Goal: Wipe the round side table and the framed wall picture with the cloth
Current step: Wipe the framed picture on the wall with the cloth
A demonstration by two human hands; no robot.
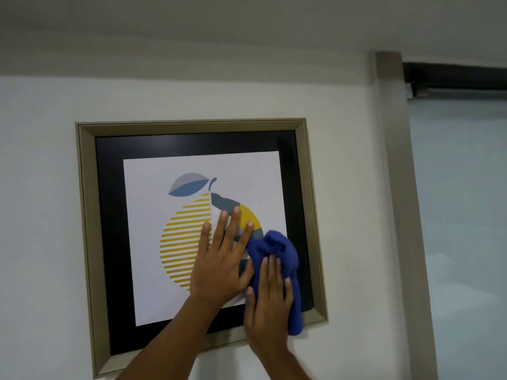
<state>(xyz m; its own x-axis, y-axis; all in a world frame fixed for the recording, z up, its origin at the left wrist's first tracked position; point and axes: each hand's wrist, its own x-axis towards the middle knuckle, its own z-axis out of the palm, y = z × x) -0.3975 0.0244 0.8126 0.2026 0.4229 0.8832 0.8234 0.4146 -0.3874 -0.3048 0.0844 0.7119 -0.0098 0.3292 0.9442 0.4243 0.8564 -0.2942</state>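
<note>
Against the square, bevel-framed picture (192, 127), the left hand (219, 259) lies flat with fingers spread, while the right hand (270, 297) presses a bunched, fuzzy blue cloth (277, 250) to the glossy glass.

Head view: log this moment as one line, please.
stage: wiping framed picture | left hand: flat on glass | right hand: pressing blue cloth at lower right | side table: not visible

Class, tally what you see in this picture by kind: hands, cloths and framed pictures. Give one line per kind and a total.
Hands: 2 (left hand, right hand)
Cloths: 1 (blue cloth)
Framed pictures: 1 (framed picture)
Total: 4
</note>
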